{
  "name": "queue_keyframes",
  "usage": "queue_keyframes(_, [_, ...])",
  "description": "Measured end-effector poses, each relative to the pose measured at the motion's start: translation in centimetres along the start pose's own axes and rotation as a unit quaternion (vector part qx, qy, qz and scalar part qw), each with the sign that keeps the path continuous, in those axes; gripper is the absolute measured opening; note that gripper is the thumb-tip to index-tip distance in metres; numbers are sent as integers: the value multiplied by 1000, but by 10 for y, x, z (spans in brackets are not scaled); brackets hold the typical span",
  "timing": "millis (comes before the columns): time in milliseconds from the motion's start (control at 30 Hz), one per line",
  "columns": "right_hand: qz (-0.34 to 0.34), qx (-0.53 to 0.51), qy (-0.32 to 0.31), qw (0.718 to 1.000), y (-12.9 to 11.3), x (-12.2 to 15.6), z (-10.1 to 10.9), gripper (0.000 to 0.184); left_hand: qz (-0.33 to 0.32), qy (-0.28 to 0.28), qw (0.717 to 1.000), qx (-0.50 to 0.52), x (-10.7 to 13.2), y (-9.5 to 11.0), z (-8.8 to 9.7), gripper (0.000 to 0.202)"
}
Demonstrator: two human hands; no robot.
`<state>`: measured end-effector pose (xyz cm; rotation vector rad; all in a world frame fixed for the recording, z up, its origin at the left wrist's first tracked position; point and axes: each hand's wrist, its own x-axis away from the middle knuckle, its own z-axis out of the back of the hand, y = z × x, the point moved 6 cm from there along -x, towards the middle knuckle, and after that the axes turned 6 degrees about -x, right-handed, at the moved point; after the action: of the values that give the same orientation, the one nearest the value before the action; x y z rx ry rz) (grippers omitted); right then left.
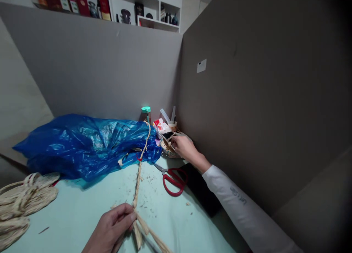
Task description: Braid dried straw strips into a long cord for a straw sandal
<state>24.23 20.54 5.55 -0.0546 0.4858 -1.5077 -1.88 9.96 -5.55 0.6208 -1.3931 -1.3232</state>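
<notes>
Far left of frame: coils of straw plait [22, 201] piled at the edge of the pale green table [77, 212]. Behind them, mid-left: crumpled blue plastic bag [82, 143] lying across the back of the table.

Bottom centre: left hand [112, 227], palm down, thumb and fingers pressed together on the straw braid [137, 179]. Pinches right where the woven part ends. Loose strands [137, 238] fan out below the pinch toward the bottom edge, unheld.

Key geometry: braid's long axis near vertical in frame, leaning slightly right. Runs from the pinch up and away over the table, climbs onto the bag's right end, tops out beside the bottle with the teal cap [146, 112]. Looks fairly straight and taut; far anchor not visible. All woven length beyond the grip, all loose length on the near side.

Right of the braid, flat on the table: red-handled scissors [172, 179], blades pointing upper left toward the braid, handles toward lower right. Touching neither hand.

Centre right: small basket [167, 153] in the corner, phone [167, 135] on top. Right hand [184, 146] at the basket's right rim, fingers curled, white sleeve [242, 205] running off to the lower right. Cannot tell whether holding anything or just resting on the rim. Well apart from the braid; only the left hand on it. Scissors nearer the right hand than the left.
</notes>
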Motion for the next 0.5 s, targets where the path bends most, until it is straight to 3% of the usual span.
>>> queue_keyframes(167, [14, -11, 17, 1000, -3, -8, 2, 21, -29, 0, 999, -13, -3, 2, -1, 43])
queue_keyframes(333, [71, -24, 37, 997, -38, -18, 6, 24, -39, 3, 999, 2, -1, 6, -1, 36])
queue_keyframes(500, [176, -35, 31, 983, -79, -43, -14, 24, -35, -3, 999, 11, 2, 13, -2, 32])
